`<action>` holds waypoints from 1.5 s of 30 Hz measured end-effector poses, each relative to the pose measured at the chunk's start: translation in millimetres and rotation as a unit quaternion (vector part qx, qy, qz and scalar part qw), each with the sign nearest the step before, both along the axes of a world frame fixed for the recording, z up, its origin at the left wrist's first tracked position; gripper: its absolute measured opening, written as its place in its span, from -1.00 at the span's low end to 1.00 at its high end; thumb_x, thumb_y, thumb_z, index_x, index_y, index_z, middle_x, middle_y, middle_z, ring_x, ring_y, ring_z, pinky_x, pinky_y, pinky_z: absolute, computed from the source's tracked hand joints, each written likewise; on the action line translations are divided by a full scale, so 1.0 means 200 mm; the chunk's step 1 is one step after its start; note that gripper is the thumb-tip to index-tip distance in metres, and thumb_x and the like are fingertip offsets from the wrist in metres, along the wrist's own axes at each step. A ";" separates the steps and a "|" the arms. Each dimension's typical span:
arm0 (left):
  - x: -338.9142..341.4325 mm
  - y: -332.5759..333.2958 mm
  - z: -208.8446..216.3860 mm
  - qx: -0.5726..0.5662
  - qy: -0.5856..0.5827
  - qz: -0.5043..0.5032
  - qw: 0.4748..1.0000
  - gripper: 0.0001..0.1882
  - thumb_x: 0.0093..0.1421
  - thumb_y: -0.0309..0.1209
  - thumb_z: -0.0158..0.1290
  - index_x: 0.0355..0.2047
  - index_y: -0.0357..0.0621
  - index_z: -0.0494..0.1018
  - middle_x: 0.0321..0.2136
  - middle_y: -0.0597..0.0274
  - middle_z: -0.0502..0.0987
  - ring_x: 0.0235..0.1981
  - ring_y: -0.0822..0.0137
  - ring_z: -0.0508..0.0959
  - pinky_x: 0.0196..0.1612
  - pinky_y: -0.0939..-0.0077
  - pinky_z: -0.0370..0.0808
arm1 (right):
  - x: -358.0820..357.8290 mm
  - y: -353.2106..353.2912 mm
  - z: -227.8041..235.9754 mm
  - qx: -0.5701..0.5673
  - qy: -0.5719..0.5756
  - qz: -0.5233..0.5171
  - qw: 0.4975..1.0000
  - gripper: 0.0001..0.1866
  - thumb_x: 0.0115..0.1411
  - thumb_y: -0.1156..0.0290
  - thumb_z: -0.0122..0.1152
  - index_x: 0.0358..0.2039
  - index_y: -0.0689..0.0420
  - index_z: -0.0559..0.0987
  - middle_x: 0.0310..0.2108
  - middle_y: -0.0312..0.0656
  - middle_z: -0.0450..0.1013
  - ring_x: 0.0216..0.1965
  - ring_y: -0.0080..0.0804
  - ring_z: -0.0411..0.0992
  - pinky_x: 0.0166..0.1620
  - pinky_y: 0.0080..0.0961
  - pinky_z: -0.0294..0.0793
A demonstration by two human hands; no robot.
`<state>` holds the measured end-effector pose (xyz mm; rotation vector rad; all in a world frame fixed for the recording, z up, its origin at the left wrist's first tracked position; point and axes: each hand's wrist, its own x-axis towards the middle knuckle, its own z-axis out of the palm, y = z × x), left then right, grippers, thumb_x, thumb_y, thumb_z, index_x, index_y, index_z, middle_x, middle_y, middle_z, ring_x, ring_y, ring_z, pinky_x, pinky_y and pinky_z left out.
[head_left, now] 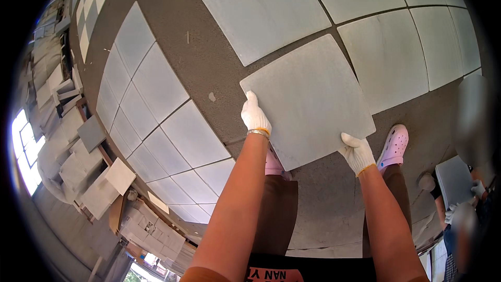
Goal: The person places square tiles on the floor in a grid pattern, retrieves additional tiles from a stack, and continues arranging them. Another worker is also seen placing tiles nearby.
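Both my hands wear white knitted gloves and hold one large square pale grey stone tile [310, 102]. My left hand [253, 114] grips its left edge, thumb lying on the top face and fingers hidden beneath. At the near right corner my right hand [357, 151] is closed on the edge, its thumb also on top. The tile is tilted, and it overlaps the view of the laid tiles beyond it; whether its far edge touches the floor I cannot tell. Just past it lies a whitish tile [269, 10] in a grid, with another greenish-white tile [383, 57] to its right.
A second block of tiles [159, 120] covers the floor on my left, with bare concrete [201, 62] between. Farther left are stacked slabs [86, 162]. My pink clogs [395, 143] stand beneath the held tile. At the lower right another person holds a grey tile [455, 180].
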<state>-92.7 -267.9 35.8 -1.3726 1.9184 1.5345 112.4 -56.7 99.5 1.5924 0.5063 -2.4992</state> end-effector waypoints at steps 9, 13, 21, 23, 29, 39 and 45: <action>-0.03 0.00 -0.27 0.038 0.043 0.009 0.998 -0.53 0.29 -0.03 0.04 -0.29 -0.30 0.51 -0.33 0.29 0.51 -0.33 0.39 0.42 -0.20 0.40 0.41 | 0.03 -0.02 -0.22 0.023 -0.012 0.013 1.000 -0.31 0.13 0.50 0.31 0.24 0.18 0.23 0.16 -0.14 0.32 0.13 -0.19 0.37 0.14 -0.13 0.45; -0.04 0.07 -0.27 0.071 0.060 0.031 0.995 -0.55 0.29 -0.04 0.04 -0.27 -0.27 0.51 -0.29 0.31 0.51 -0.29 0.41 0.42 -0.15 0.40 0.40 | 0.03 0.01 -0.24 0.021 -0.040 0.037 0.998 -0.31 0.15 0.44 0.32 0.25 0.19 0.23 0.18 -0.12 0.31 0.15 -0.18 0.36 0.15 -0.11 0.43; -0.06 0.06 -0.34 0.078 0.076 0.019 0.994 -0.58 0.31 -0.05 0.04 -0.34 -0.23 0.49 -0.35 0.38 0.46 -0.32 0.46 0.36 -0.18 0.46 0.35 | 0.01 0.04 -0.32 0.011 -0.054 0.073 0.996 -0.29 0.16 0.36 0.34 0.23 0.29 0.22 0.15 -0.07 0.31 0.10 -0.19 0.39 0.05 -0.18 0.53; -0.06 0.05 -0.34 0.082 0.075 0.023 0.994 -0.57 0.31 -0.05 0.04 -0.34 -0.25 0.49 -0.34 0.40 0.46 -0.32 0.46 0.36 -0.19 0.46 0.35 | 0.01 0.05 -0.34 0.012 -0.087 0.090 0.992 -0.29 0.15 0.35 0.36 0.19 0.38 0.22 0.09 -0.02 0.32 0.03 -0.17 0.42 -0.02 -0.23 0.58; -0.09 0.02 -0.29 -0.145 0.005 -0.268 0.952 -0.35 0.32 0.12 -0.13 -0.41 -0.34 0.50 -0.52 0.05 0.51 -0.45 0.22 0.43 -0.22 0.32 0.39 | 0.00 0.08 -0.38 0.021 -0.118 0.106 0.987 -0.32 0.12 0.35 0.39 0.08 0.52 0.27 -0.01 0.06 0.34 -0.12 -0.13 0.47 -0.12 -0.29 0.64; -0.36 0.02 -0.05 -0.379 -0.110 -0.662 0.637 -0.31 0.25 0.20 -0.19 -0.37 -0.24 0.58 -0.37 -0.11 0.61 -0.24 -0.09 0.61 -0.18 0.12 0.52 | -0.04 0.08 -0.38 0.037 -0.150 0.128 0.980 -0.33 0.13 0.36 0.39 0.08 0.52 0.29 0.01 0.11 0.36 -0.11 -0.05 0.49 -0.10 -0.24 0.65; -0.36 0.07 -0.04 -0.366 0.173 -0.640 0.653 -0.54 0.06 -0.08 0.19 -0.08 -0.02 0.53 -0.08 0.05 0.52 -0.07 0.08 0.55 -0.07 0.22 0.51 | -0.04 0.08 -0.39 0.035 -0.166 0.129 0.977 -0.36 0.12 0.38 0.39 0.08 0.47 0.31 -0.03 0.08 0.41 -0.10 0.00 0.50 -0.09 -0.21 0.65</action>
